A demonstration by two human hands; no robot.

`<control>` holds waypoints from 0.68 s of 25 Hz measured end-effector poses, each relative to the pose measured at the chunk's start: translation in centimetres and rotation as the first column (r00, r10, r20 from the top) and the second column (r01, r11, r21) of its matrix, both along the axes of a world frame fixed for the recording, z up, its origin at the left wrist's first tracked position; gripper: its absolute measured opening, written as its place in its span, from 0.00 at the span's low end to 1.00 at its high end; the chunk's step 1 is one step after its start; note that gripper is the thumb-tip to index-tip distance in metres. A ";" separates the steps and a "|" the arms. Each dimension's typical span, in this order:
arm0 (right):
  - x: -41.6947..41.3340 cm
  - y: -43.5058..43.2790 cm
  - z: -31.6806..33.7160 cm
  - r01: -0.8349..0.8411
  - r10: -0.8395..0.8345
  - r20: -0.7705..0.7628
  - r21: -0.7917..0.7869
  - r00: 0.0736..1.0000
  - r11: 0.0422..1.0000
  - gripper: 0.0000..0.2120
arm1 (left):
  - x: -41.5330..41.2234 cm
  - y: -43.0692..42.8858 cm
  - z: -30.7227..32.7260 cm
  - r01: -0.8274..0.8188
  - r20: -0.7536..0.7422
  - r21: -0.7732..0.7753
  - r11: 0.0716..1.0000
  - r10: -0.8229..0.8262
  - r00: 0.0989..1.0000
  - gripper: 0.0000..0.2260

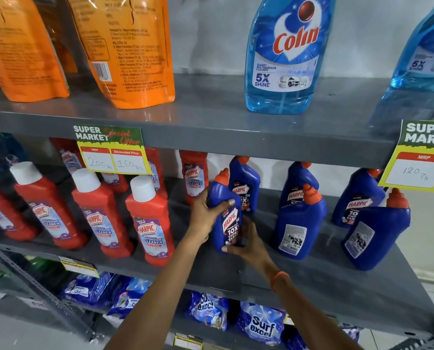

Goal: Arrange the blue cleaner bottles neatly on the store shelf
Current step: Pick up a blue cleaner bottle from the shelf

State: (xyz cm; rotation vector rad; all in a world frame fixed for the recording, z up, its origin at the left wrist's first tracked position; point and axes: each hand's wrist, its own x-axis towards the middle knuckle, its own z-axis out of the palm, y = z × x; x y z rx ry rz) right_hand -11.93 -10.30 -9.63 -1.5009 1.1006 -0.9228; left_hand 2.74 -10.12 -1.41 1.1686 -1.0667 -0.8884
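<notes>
While both hands clamp blue Harpic bottle point(227, 218) at front of middle shelf point(311, 281): left hand point(205, 210) wraps upper body, fingers closed around it; right hand point(246, 245) cups base, fingers closed on lower edge. Bottle tilted, label forward, base seemingly not seated. Second blue bottle point(245, 184) just behind. Two front blue bottles point(299, 223) point(376, 236) at right show back labels, lean. Risks: shove backward topples rear bottle; early release on tilted base tips bottle toward red Harpic bottle point(150, 221).
</notes>
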 end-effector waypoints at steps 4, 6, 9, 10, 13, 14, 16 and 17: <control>-0.1 -1.3 0.5 0.018 -0.019 0.015 0.081 1.000 0.997 0.37 | 0.6 -0.4 0.0 0.166 -0.075 -0.005 0.986 -0.166 0.983 0.21; 0.2 -1.2 0.6 0.072 -0.072 -0.003 0.069 0.997 0.995 0.37 | 0.6 -0.5 0.1 0.209 -0.069 -0.006 0.978 -0.209 0.975 0.24; 0.7 -0.6 0.6 0.216 -0.215 -0.043 0.021 0.976 0.976 0.36 | 1.0 -0.6 -0.1 0.248 -0.050 -0.010 0.969 -0.248 0.967 0.25; 0.9 -0.3 0.5 0.267 -0.267 -0.045 0.007 0.963 0.964 0.36 | 1.2 -0.6 -0.2 0.253 -0.044 -0.004 0.967 -0.253 0.966 0.24; 1.3 0.3 0.5 0.357 -0.357 -0.061 -0.018 0.932 0.934 0.36 | 1.6 -0.5 -0.4 0.257 -0.032 0.014 0.966 -0.256 0.966 0.24; 1.4 0.4 0.6 0.367 -0.368 -0.078 -0.024 0.927 0.930 0.36 | 1.6 -0.5 -0.5 0.258 -0.028 0.015 0.966 -0.258 0.966 0.25; 1.6 0.5 0.8 0.379 -0.380 -0.105 -0.028 0.919 0.925 0.36 | 1.6 -0.4 -0.5 0.264 -0.026 0.013 0.965 -0.263 0.964 0.24; 1.7 0.6 0.9 0.384 -0.384 -0.119 -0.028 0.916 0.923 0.36 | 1.7 -0.4 -0.5 0.266 -0.026 0.013 0.964 -0.265 0.964 0.24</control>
